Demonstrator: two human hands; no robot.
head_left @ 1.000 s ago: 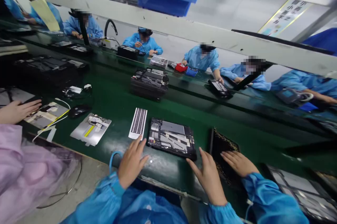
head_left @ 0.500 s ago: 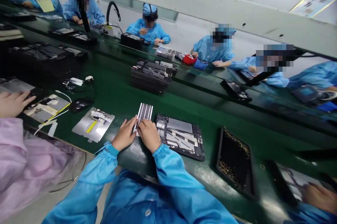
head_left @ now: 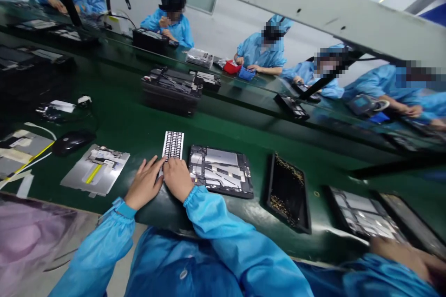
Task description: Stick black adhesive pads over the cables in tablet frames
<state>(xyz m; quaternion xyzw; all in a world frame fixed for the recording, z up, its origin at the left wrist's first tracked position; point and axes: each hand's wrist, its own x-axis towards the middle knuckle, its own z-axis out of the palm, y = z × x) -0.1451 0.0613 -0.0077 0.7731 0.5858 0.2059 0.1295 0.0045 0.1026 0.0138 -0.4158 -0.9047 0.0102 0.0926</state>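
Note:
A white sheet with rows of small black stickers lies on the green bench in front of me. My left hand rests at the sheet's left edge, fingers stretched out and fingertips touching it. Over the near part of the sheet, my right hand has its fingers bent down and closed; its fingertips are hidden, and I cannot tell what they pinch. Just right of that hand lies an opened tablet-like device with its inner parts showing.
A black tray with many small brass-coloured pieces stands to the right. A metal plate and a computer mouse lie left. Stacked devices stand behind the sheet. A co-worker's hand is at the lower right.
The view has swung to the right, so everything sits further left. Both my hands stay at the sticker sheet. The neighbour's hand on the left has gone out of view.

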